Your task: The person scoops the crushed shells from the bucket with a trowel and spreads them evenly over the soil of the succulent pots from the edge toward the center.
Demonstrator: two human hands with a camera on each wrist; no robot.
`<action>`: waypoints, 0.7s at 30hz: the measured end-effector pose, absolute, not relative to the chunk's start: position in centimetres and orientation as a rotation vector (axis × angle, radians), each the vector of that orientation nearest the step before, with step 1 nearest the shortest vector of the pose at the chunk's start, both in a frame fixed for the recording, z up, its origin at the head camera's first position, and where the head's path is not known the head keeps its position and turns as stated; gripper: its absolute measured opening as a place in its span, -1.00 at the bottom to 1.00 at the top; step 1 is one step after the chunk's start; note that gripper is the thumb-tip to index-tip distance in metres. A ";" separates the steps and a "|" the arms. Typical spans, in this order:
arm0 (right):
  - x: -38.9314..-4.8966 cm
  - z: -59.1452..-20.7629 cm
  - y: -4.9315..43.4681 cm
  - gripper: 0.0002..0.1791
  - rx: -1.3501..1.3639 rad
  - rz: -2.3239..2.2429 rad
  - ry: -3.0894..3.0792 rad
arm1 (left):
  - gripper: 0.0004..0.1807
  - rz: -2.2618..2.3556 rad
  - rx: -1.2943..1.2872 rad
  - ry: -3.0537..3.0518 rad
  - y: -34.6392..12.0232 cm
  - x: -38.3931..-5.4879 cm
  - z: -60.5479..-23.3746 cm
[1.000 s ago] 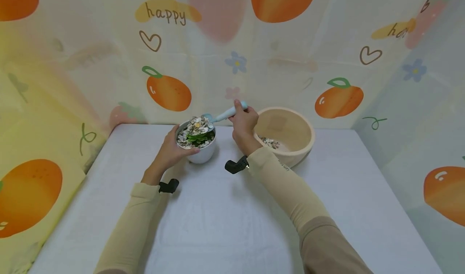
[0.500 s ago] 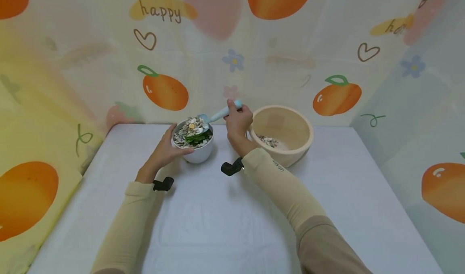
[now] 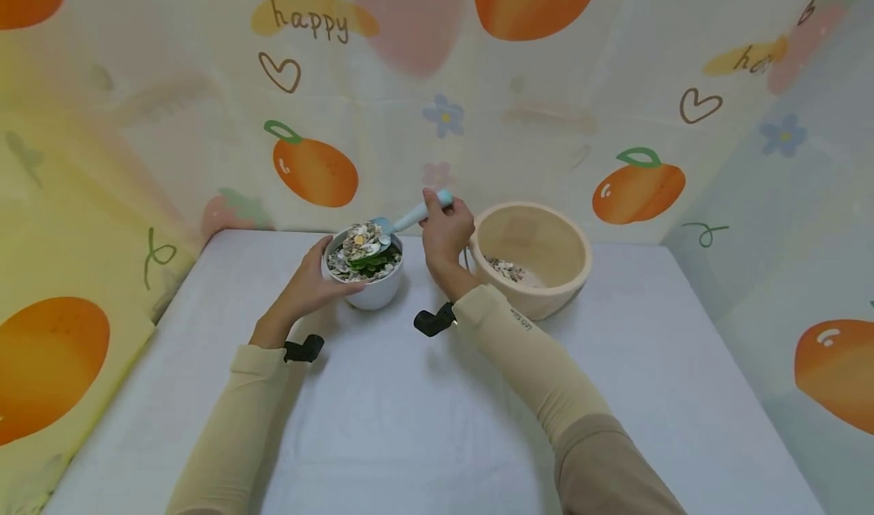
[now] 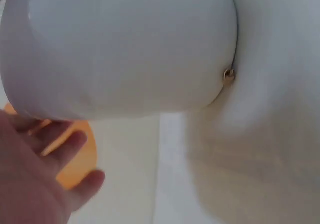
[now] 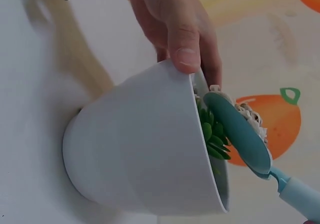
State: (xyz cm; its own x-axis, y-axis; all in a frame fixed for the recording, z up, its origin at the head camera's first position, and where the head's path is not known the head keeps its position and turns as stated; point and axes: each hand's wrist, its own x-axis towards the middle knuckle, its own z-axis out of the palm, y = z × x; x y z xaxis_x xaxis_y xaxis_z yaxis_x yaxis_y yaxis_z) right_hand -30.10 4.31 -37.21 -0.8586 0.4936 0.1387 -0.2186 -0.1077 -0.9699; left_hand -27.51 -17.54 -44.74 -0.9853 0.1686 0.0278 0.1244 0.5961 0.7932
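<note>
A white flowerpot [image 3: 375, 296] stands on the table, holding a green succulent [image 5: 215, 139] and whitish chips. My left hand [image 3: 310, 284] grips the pot at its rim; the right wrist view shows the thumb [image 5: 187, 57] over the near side and the other fingers across the rim. In my right hand [image 3: 448, 234] is the handle of a small light-blue trowel [image 3: 413, 216]. Its blade [image 5: 242, 134] lies over the pot's mouth, right above the leaves, heaped with chips [image 5: 254, 119]. In the left wrist view the pot's side [image 4: 125, 49] fills the top.
Right of the flowerpot, close beside my right hand, stands a wide beige planter [image 3: 579, 246] with some chips [image 3: 505, 268] on its bottom. A white cloth covers the table [image 3: 410, 416]. Behind it hangs a fruit-printed curtain [image 3: 396, 143].
My right hand has moved slightly left, bringing the loaded trowel further over the flowerpot. The left hand keeps its grip on the pot, and the planter stays where it was.
</note>
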 end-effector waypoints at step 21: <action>-29.7 -37.9 3.8 -0.70 -0.121 1.916 -1.774 | 0.26 1.391 0.228 2.766 -17.5 -27.1 -45.1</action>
